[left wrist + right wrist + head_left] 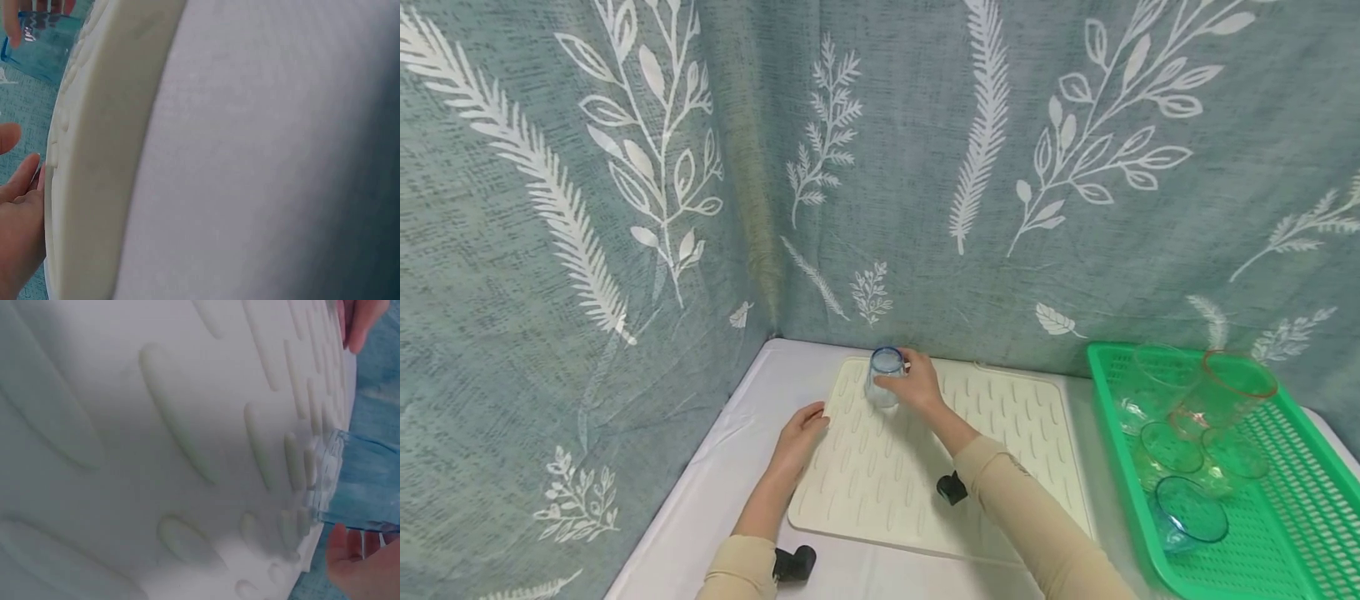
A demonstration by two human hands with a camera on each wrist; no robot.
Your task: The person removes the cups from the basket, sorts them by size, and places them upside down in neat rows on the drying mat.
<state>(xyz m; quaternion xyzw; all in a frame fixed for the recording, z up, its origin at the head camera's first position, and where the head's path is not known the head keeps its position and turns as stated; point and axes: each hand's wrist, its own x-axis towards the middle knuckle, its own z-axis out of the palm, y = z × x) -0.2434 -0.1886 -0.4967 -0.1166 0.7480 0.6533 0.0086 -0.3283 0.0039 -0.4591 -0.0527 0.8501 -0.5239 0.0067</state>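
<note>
A clear drinking glass with a blue rim (882,392) stands upright near the far left corner of a cream draining mat (865,492) with raised oval ridges. My right hand (921,385) grips it from the right side, thumb in front and fingers behind. In the right wrist view the base of the glass (362,481) is right at the ridges. My left hand (799,442) lies by the mat's left edge, its fingers relaxed; the left wrist view shows that hand (22,231) beside the edge with nothing between thumb and fingers.
At the right stands a green slotted plastic basket (1120,467) holding several glasses, among them an orange-rimmed glass (1232,383) and a blue glass (1187,517). A patterned curtain (910,167) hangs behind the white-covered table (730,433) and along its left side.
</note>
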